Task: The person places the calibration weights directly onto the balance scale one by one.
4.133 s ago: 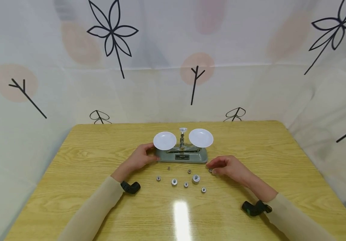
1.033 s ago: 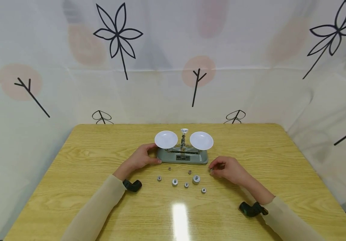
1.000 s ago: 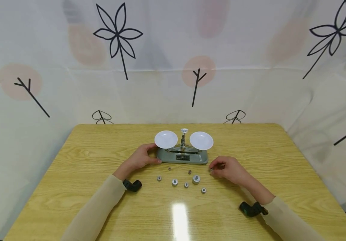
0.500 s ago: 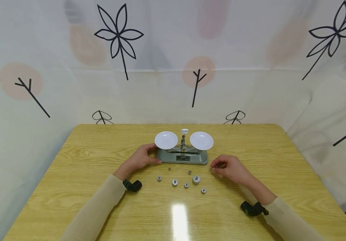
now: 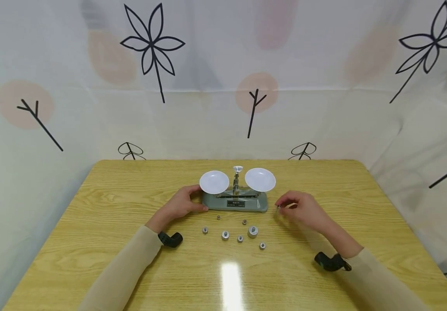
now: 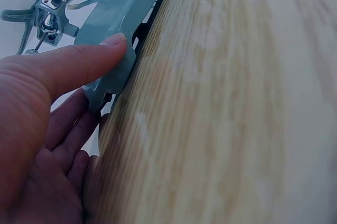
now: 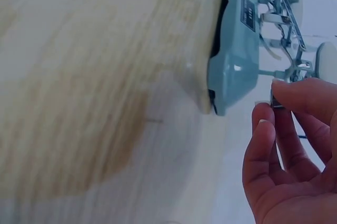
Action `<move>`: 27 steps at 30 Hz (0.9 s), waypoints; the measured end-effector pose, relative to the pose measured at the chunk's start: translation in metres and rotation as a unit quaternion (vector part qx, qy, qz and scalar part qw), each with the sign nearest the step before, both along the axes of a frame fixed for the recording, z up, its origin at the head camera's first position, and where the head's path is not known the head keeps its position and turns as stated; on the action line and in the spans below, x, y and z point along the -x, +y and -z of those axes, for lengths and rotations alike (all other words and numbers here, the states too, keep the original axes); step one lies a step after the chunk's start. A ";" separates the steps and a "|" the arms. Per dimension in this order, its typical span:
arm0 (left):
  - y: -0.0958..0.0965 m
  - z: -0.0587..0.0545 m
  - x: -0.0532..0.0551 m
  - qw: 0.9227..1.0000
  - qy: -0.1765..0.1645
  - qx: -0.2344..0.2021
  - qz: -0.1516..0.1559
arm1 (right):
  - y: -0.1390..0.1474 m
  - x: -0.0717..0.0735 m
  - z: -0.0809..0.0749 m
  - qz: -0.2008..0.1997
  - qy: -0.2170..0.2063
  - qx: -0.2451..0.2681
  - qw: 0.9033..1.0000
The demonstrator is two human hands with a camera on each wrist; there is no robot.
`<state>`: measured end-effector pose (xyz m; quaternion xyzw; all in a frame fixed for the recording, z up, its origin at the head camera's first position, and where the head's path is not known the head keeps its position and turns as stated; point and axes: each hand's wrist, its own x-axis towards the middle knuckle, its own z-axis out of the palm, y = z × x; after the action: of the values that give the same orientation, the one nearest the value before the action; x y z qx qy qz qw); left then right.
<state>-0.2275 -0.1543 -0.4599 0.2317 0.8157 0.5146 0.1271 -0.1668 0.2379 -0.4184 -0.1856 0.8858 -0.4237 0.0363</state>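
A balance scale [image 5: 248, 204] with a grey-green base and two white pans stands on the table. My left hand [image 5: 180, 204] grips the base's left end; in the left wrist view its thumb [image 6: 89, 60] lies on the front and the fingers are partly hidden behind. My right hand [image 5: 305, 211], raised off the table just right of the base, pinches a small metal weight [image 7: 274, 101] between thumb and fingertips. Both pans, left [image 5: 214, 182] and right [image 5: 260, 179], hold nothing, and the right one sits slightly higher in the head view.
Several metal weights of different sizes lie in front of the scale, the biggest weight [image 5: 253, 232] near the middle and a tiny weight [image 5: 218, 217] close to the base. The wooden table [image 5: 130, 181] ends at a patterned cloth [image 5: 208, 121] behind.
My right hand, low on the table beside the weight before, has lifted up and slightly right with the weight pinched. The left hand stays at the base. The pans have tipped slightly.
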 end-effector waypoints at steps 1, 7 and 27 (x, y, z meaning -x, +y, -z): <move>0.000 0.000 0.000 1.000 -0.001 0.001 0.000 | 0.001 0.001 -0.002 0.000 0.003 -0.001 1.000; 0.001 -0.001 0.000 1.000 0.004 0.003 0.004 | 0.005 0.005 -0.017 0.015 0.017 -0.006 1.000; -0.001 0.001 0.001 1.000 -0.001 0.003 -0.002 | 0.002 0.023 -0.058 0.041 0.025 0.001 0.999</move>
<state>-0.2284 -0.1549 -0.4612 0.2295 0.8175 0.5126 0.1276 -0.1899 0.2403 -0.3604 -0.1596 0.8927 -0.4214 -0.0032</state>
